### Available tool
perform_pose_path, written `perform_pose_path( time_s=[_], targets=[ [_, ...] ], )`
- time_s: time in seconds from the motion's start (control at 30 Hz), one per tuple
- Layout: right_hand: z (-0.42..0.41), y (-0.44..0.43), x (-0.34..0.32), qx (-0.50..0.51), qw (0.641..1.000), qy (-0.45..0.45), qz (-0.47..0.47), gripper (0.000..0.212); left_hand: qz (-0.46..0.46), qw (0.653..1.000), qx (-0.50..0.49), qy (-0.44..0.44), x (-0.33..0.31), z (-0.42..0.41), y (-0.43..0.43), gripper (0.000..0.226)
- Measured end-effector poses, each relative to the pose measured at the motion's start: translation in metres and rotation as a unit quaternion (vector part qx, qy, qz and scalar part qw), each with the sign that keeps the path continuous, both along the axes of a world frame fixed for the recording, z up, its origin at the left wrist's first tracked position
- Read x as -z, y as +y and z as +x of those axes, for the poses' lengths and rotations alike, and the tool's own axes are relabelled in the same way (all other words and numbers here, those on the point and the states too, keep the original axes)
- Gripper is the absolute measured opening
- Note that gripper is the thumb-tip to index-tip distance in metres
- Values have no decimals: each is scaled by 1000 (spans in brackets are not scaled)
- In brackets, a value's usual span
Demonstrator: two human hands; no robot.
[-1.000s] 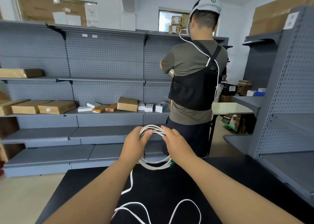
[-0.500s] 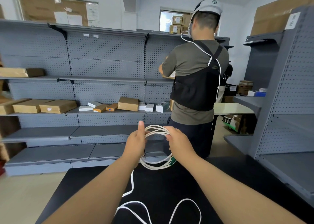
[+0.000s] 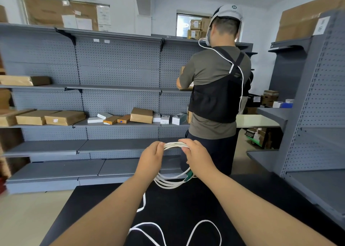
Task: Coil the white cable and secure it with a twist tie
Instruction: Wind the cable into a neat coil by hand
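Note:
The white cable is partly wound into a coil of several loops, held upright above the black table. My left hand grips the coil's left side and my right hand grips its right side, fingers meeting at the top of the loops. A green piece, possibly the twist tie, sticks out below my right hand. The loose rest of the cable hangs from the coil and lies in loops on the near part of the table.
A person in an olive shirt and black vest stands just beyond the table, back turned, facing grey shelving with cardboard boxes. Another grey shelf unit stands at the right. A pale floor lies left.
My left thumb, raised half a second ago, has closed down onto the coil. Both hands have pinched the top of the loops closer together. The coil stays at about the same height.

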State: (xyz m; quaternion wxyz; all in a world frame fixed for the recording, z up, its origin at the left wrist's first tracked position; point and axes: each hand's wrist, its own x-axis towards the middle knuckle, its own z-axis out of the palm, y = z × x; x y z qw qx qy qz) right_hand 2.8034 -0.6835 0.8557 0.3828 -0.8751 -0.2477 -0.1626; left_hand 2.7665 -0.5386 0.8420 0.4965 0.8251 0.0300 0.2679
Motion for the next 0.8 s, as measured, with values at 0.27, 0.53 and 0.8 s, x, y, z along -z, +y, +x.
perform_pose_path(
  time_s=[0.27, 0.53, 0.8],
  targets=[
    [-4, 4, 0, -38, 996, 53, 60, 29, 14, 998, -47, -28, 2, -1, -1, 31],
    [-11, 3, -5, -105, 980, 158, 64, 21, 169, 985, -37, -26, -16, 0, 11, 22],
    [-8, 7, 4, -46, 975, 146, 160, 18, 34, 999, -12, -3, -7, -1, 11, 36]
  ],
)
